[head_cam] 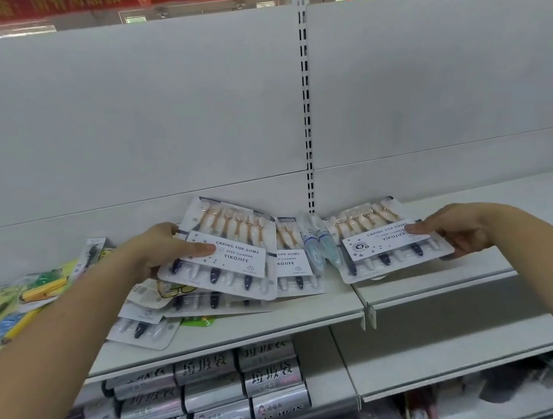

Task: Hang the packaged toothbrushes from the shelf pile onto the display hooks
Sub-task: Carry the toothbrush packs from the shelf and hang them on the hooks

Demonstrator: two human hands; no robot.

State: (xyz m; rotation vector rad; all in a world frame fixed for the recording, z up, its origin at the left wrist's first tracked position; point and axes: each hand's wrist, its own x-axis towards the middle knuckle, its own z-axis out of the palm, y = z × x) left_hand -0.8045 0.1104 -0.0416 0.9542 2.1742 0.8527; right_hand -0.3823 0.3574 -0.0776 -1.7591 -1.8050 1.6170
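Observation:
My left hand [166,251] grips a clear multi-pack of toothbrushes [228,249] by its left edge, thumb on the white label, lifted at a tilt over the pile. My right hand [456,228] pinches a second, similar pack [389,241] by its right edge, low over the right shelf. Under the left pack lies the pile of toothbrush packs [292,266], with more packs [143,324] spread toward the shelf front. No display hooks are in view; the white back panel [154,113] is bare.
A slotted upright [306,102] divides the two back panels. Bright yellow-green packs [10,301] lie at the left of the shelf [247,329]. Silver rolls of bin bags [214,399] fill the shelf below. A red banner hangs overhead.

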